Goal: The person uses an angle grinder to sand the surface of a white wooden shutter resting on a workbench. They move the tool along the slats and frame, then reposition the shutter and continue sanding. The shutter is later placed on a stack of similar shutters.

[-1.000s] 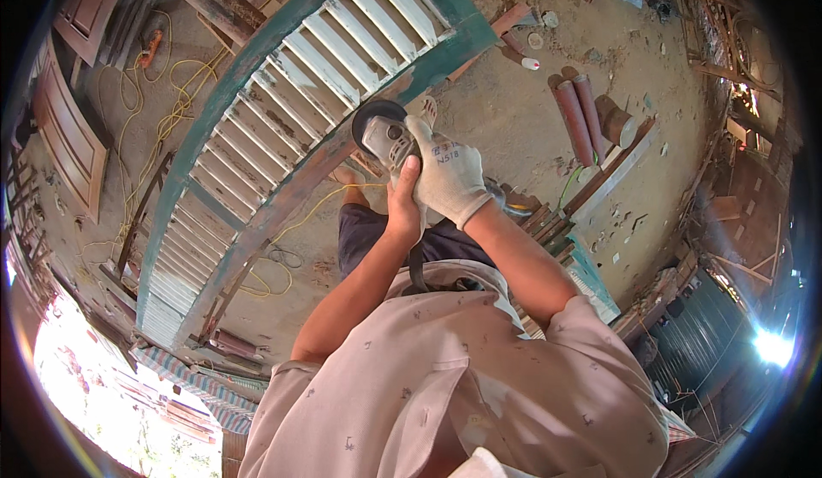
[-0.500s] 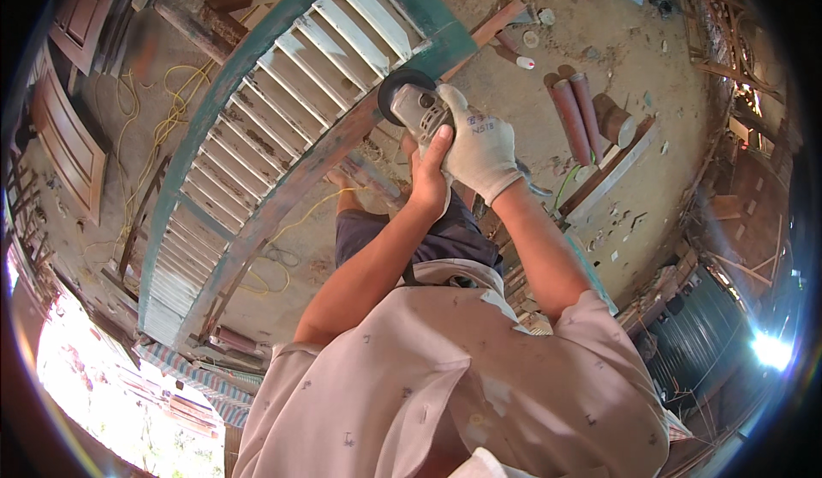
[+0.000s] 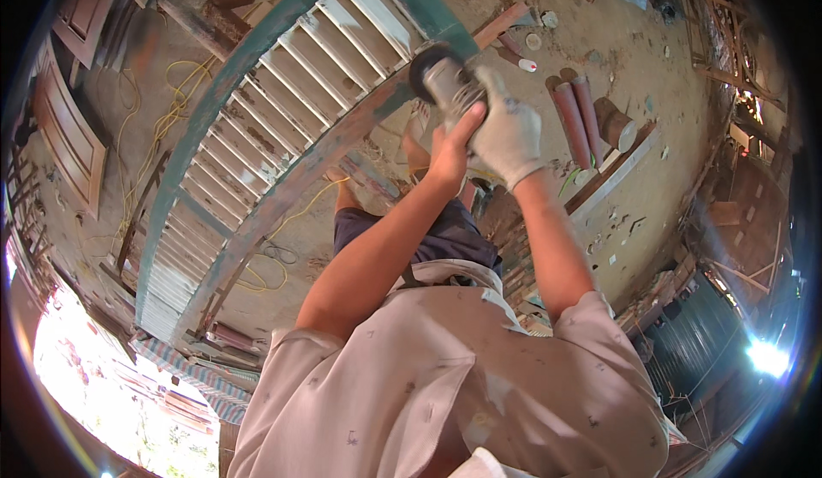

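Note:
An angle grinder point(image 3: 447, 84) with a dark round disc is in both my hands. My bare left hand point(image 3: 454, 148) is wrapped round its body from below, thumb along the side. On the other side my right hand point(image 3: 507, 131), in a pale work glove, grips it, slightly smeared by motion. The disc lies over the near edge of a louvered wooden shutter point(image 3: 312, 148), close to its right end; whether it touches the wood I cannot tell. Worn green paint covers the shutter's outer frame, the near rail is scraped to brownish wood, and its slats are whitish.
Yellow cord point(image 3: 175, 105) lies looped on the ground at the left, near brown panelled boards point(image 3: 73, 127). Reddish-brown cylinders point(image 3: 575, 118) and a long plank point(image 3: 612, 170) lie at the right. A wooden bar point(image 3: 501, 24) sticks out beyond the shutter's right end.
Both hands and the grinder have moved right along the shutter's near rail and slightly toward its far right corner. The shutter has stayed in place.

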Demonstrator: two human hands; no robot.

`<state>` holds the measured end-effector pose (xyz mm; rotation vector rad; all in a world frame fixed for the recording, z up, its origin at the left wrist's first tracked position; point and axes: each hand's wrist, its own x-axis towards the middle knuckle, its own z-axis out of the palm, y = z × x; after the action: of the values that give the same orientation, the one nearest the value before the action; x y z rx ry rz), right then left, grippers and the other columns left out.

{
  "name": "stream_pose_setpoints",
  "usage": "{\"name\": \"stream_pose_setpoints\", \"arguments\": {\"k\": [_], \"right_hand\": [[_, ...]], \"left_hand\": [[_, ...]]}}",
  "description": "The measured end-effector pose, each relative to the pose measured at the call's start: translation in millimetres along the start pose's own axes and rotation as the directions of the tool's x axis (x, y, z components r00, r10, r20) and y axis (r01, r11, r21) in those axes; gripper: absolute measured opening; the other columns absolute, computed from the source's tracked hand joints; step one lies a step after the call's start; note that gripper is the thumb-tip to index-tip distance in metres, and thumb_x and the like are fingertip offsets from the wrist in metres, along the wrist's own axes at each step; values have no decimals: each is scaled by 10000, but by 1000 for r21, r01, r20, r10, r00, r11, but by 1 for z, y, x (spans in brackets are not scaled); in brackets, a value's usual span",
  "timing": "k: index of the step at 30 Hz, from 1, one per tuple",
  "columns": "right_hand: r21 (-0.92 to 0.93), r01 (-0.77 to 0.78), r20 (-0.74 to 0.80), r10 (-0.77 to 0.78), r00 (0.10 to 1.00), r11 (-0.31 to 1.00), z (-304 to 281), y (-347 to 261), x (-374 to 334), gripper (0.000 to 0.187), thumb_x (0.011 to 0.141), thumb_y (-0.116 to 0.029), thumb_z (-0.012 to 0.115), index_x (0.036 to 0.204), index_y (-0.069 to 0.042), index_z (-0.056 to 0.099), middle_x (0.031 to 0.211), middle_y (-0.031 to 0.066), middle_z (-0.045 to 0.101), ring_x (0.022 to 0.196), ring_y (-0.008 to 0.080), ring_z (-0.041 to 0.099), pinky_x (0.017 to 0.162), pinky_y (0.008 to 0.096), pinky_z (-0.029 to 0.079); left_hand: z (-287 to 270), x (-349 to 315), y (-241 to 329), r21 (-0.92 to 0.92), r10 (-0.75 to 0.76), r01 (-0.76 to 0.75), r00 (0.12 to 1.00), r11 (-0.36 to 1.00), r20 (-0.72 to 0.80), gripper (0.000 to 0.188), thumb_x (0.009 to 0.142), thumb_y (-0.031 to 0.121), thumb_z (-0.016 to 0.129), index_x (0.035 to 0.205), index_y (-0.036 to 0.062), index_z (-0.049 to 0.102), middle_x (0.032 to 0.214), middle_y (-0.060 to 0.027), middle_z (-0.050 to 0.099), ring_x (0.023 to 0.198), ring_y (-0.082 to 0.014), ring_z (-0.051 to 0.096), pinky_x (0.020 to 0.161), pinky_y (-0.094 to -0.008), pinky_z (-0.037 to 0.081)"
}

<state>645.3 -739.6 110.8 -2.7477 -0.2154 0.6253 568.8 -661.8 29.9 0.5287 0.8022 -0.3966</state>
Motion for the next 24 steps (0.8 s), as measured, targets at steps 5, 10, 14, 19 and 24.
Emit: {"name": "stream_pose_setpoints", "arguments": {"k": [5, 10, 14, 19, 24], "right_hand": [[50, 135, 142, -141, 980, 990, 55, -35, -43, 652, 896, -292, 694, 1518, -158, 551, 1046, 224, 771, 961, 415, 769, 825, 540, 599], [62, 164, 148, -171, 974, 985, 62, -45, -48, 646, 912, -278, 676, 1533, -169, 534, 1097, 194, 768, 995, 401, 762, 820, 549, 599], [8, 41, 78, -41, 996, 999, 27, -5, -22, 626, 917, -270, 672, 1519, -163, 538, 1047, 197, 789, 955, 432, 770, 825, 556, 590], [-34, -27, -11, 26, 1000, 999, -9, 18, 3, 626, 917, -274, 679, 1516, -158, 537, 1032, 216, 792, 956, 440, 772, 838, 550, 586], [0, 71, 62, -71, 996, 997, 26, 0, -20, 647, 908, -284, 683, 1526, -162, 535, 1100, 216, 788, 959, 434, 774, 848, 548, 588]], "left_hand": [[-66, -65, -11, -155, 112, -115, 993, 981, -28, 681, 1043, 474, 700, 1498, -11, 555, 1406, -145, 667, 1289, -261, 657, 1138, -418, 492], [-77, -75, -8, -162, 89, -92, 996, 982, -27, 672, 1065, 484, 653, 1521, 3, 541, 1437, -145, 656, 1306, -265, 652, 1146, -422, 488], [-36, -24, -21, -51, 83, -82, 996, 995, 19, 600, 1043, 461, 686, 1444, 23, 600, 1366, -121, 685, 1239, -257, 669, 1119, -399, 491], [32, -8, 10, 172, -11, 18, 999, 985, -41, 751, 957, 565, 757, 1388, -41, 652, 1250, -128, 718, 1124, -240, 685, 1005, -360, 513], [-29, -21, -19, -95, 105, -107, 994, 990, -30, 704, 1002, 425, 775, 1504, -15, 549, 1393, -134, 658, 1283, -266, 651, 1147, -416, 483]]}}
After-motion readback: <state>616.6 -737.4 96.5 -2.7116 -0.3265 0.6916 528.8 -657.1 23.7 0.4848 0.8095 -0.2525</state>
